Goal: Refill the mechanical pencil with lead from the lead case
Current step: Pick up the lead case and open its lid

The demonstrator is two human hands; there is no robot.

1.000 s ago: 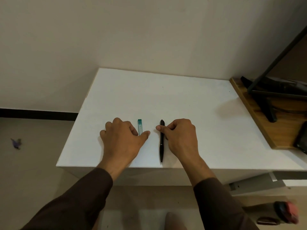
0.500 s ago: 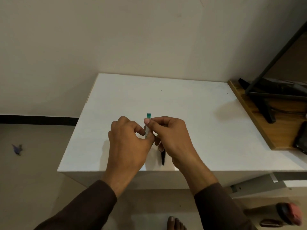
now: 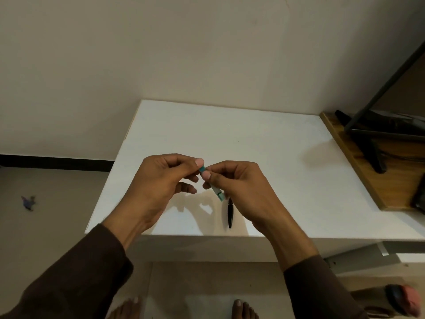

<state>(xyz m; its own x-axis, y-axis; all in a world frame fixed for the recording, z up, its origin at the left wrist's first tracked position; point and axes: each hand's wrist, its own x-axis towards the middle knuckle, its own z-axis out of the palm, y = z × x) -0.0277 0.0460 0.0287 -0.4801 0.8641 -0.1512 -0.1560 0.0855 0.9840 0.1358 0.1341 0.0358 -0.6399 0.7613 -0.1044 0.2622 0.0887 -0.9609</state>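
In the head view, both hands are raised a little above the white rectangular table [image 3: 264, 146], meeting over its near middle. Between them is the slim, translucent lead case with teal ends [image 3: 212, 183], tilted so that its upper teal end points away and to the left and its lower end slants down toward the person. The right hand [image 3: 239, 192] has its grip clenched round the case's body, thumb and forefinger pinching it just below the top, which steadies it. The left hand [image 3: 161, 183] pinches the upper teal end between thumb and forefinger, its other fingers curled loosely beneath; this looks like the hold for pulling or sliding the cap open, so the step in hand is probably opening the case to get at a lead.

The thin black mechanical pencil [image 3: 230, 214] lies flat on the table just beneath the right hand, near the front edge, touched by neither hand. It appears left there, within easy reach, until a lead is out.

A brown wooden board [image 3: 358, 166] with dark objects on it sits at the table's right edge.
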